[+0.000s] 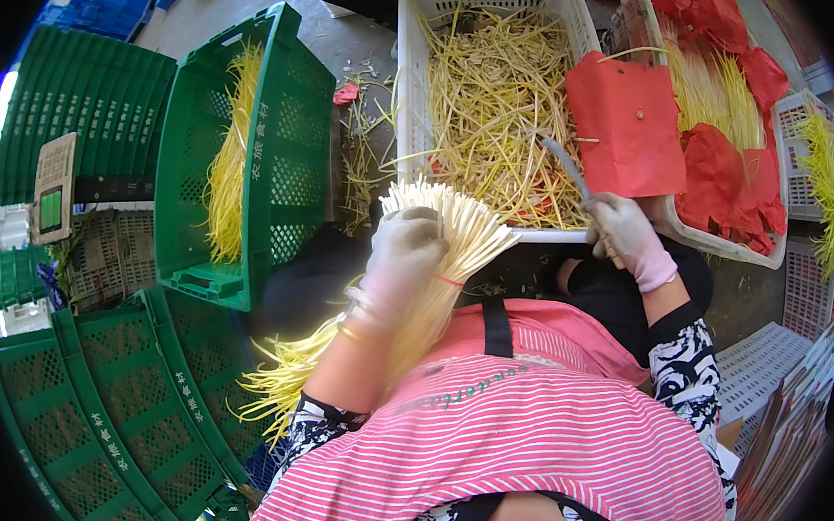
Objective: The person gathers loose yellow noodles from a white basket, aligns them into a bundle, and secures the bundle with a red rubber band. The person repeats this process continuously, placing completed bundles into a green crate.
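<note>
My gloved left hand (407,249) is closed around a thick bundle of pale yellow stalks (472,239), probably yellow chives. A red band circles the bundle below the white cut ends, and its yellow leafy ends hang past my left forearm. In my gloved right hand (619,233) is the handle of a knife (565,162) with a curved grey blade, pointing away from me. The blade is over the near right part of a white plastic crate (404,66) filled with loose yellow and straw-coloured trimmings (498,108).
A green crate (269,158) at left holds yellow stalks (233,156). More green crates (122,400) stand beside and behind it, near a scale display (54,188). At right, red paper (626,126) partly covers another white crate (726,247) of stalks. Scraps litter the floor (368,64).
</note>
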Motion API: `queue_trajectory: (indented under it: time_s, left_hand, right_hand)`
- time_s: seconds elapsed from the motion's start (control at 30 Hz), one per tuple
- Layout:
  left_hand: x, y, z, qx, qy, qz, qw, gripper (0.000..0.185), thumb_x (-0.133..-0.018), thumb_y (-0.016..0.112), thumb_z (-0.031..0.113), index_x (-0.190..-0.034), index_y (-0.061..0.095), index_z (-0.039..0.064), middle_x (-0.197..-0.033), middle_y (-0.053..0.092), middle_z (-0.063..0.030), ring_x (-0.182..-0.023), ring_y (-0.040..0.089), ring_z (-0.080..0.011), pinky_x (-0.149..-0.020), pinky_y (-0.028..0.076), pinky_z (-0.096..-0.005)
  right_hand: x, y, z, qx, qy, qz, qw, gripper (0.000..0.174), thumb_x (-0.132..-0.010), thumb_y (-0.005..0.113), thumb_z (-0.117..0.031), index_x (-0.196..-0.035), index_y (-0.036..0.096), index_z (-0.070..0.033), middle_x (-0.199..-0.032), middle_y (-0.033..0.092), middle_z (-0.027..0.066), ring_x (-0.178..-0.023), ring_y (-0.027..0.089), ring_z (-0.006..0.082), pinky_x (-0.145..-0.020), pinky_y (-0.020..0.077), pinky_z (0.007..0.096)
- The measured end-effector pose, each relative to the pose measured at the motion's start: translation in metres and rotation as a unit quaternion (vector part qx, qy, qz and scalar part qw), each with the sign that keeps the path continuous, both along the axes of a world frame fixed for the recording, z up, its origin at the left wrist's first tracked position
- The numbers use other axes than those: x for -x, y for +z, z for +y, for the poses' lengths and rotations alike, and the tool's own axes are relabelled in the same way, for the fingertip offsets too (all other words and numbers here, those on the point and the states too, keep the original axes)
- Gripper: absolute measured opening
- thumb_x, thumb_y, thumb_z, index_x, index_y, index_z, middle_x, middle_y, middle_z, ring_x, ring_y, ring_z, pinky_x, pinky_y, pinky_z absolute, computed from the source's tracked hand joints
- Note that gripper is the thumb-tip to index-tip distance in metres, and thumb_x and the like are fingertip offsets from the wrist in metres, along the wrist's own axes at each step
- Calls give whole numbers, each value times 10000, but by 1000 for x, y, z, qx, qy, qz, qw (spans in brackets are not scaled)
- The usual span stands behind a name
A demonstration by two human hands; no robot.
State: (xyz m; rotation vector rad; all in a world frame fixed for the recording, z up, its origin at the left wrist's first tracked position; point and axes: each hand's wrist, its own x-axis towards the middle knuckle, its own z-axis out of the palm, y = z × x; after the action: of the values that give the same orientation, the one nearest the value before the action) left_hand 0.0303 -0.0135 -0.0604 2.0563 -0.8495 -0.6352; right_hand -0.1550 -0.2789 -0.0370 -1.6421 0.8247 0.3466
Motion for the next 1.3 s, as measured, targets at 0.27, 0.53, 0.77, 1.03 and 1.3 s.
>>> queue_trajectory:
  time_s: [0.27, 0.53, 0.77, 1.03, 1.3]
  left_hand:
    - [7, 13, -7, -66, -16, -86, 994, 183, -694, 766, 168, -807, 717, 33, -1002, 698, -93, -979, 622, -331, -873, 497, -407]
    - [16, 19, -15, -130, -30, -175, 976, 299, -605, 803, 237, -794, 681, 40, -999, 672, -126, -968, 608, -344, -866, 473, -414]
    - [17, 13, -12, -108, -26, -186, 976, 363, -642, 769, 175, -975, 693, 52, -1022, 675, -129, -1009, 608, -370, -868, 488, -432]
    - [27, 26, -12, -94, -133, -285, 945, 457, -715, 744, 191, -1167, 685, 160, -1296, 562, -227, -1226, 507, -416, -1001, 405, -499]
    - [34, 16, -33, -280, -92, -276, 915, 232, -729, 758, 274, -848, 719, 80, -1440, 440, -193, -1292, 435, -392, -1049, 382, -508]
  right_hand:
    - [-36, -69, 3, 408, 108, 9, 907, 333, -894, 624, -268, -1138, 644, -43, -877, 681, 154, -774, 673, 289, -746, 538, 405]
    - [-44, -60, 78, 298, 115, -273, 907, 167, -788, 696, -239, -826, 715, -77, -823, 657, 157, -812, 635, 351, -757, 506, 452]
    - [-25, -71, 102, 262, 68, -182, 945, 162, -732, 709, -227, -721, 681, -67, -787, 632, 167, -804, 625, 362, -738, 492, 482]
    - [-51, -80, 93, 286, 71, -171, 940, 185, -769, 697, -231, -779, 701, -46, -795, 653, 181, -805, 650, 350, -762, 516, 454]
    - [-14, -54, 68, -142, -59, -49, 987, 291, -970, 572, -259, -934, 669, 13, -740, 637, 50, -671, 602, 98, -565, 477, 235]
